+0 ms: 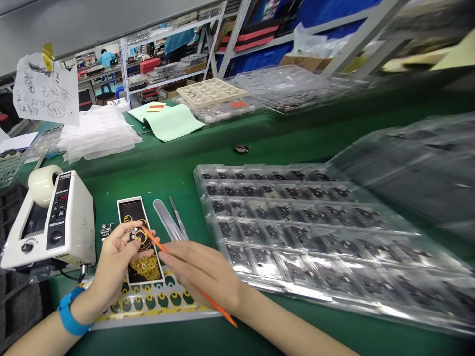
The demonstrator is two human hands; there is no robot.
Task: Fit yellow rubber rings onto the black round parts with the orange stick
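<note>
My left hand (124, 247), with a blue band at the wrist, pinches a small round dark part (145, 239) that carries a yellow ring-like piece. In my right hand (202, 269) is a thin orange stick (218, 306), its upper tip touching or very close to the part's edge. Beneath both hands lies a narrow white-rimmed box (119, 210) with many small yellow rings (146, 268) inside. A sheet of yellow and dark-green stickers (139, 302) lies partly under the box. Metal tweezers (178, 217) and a clear flat strip (165, 220) rest just beyond my right hand.
A white tape dispenser (70, 217) stands at left, beside a small metal counter (106, 232). A large clear compartment tray (274, 232) of dark parts fills the right. One loose round part (242, 149) lies behind it. Papers (98, 131) and a beige tray (211, 92) sit farther back.
</note>
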